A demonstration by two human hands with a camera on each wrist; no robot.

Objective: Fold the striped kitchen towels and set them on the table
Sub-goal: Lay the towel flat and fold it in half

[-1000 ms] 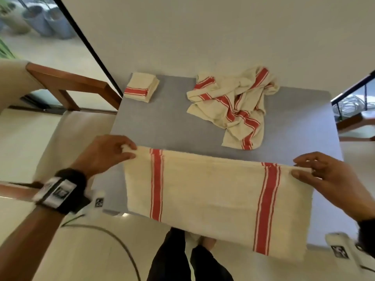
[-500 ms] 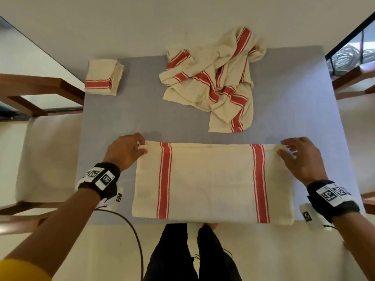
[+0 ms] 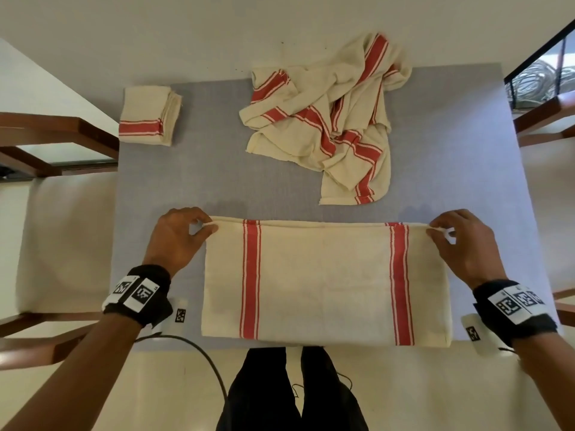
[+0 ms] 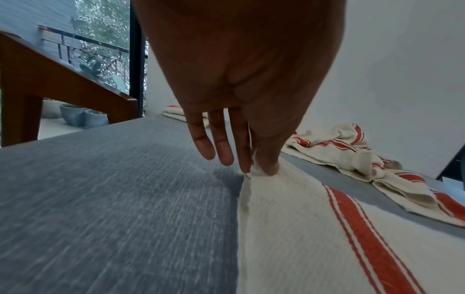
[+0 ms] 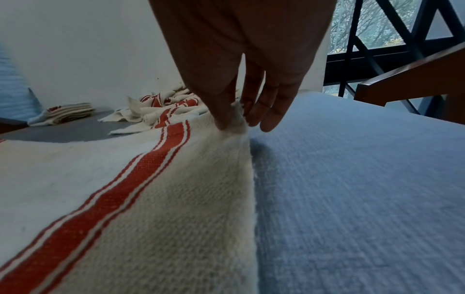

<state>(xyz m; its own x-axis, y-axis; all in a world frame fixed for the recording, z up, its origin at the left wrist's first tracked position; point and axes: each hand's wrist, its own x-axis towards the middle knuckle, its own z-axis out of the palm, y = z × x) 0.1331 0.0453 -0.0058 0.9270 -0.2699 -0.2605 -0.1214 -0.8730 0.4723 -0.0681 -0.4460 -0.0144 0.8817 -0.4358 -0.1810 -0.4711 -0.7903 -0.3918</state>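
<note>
A cream towel with two red stripes [image 3: 323, 281] lies flat, folded in half, at the near edge of the grey table [image 3: 217, 181]. My left hand [image 3: 180, 234] pinches its far left corner [image 4: 261, 171] between thumb and fingers. My right hand [image 3: 460, 241] pinches the far right corner [image 5: 236, 125] the same way. Both corners are down at the table surface. A crumpled striped towel [image 3: 329, 119] lies at the far middle. A small folded striped towel [image 3: 146, 119] sits at the far left corner.
Wooden chairs stand on both sides, one with a pale seat [image 3: 62, 244] at the left and another [image 3: 544, 113] at the right. A white wall [image 3: 217, 32] runs behind the table. A black cable [image 3: 199, 353] hangs below my left wrist.
The towel was held up over the table's near edge; both hands have brought it down and forward, and it now lies flat. The view has tilted downward.
</note>
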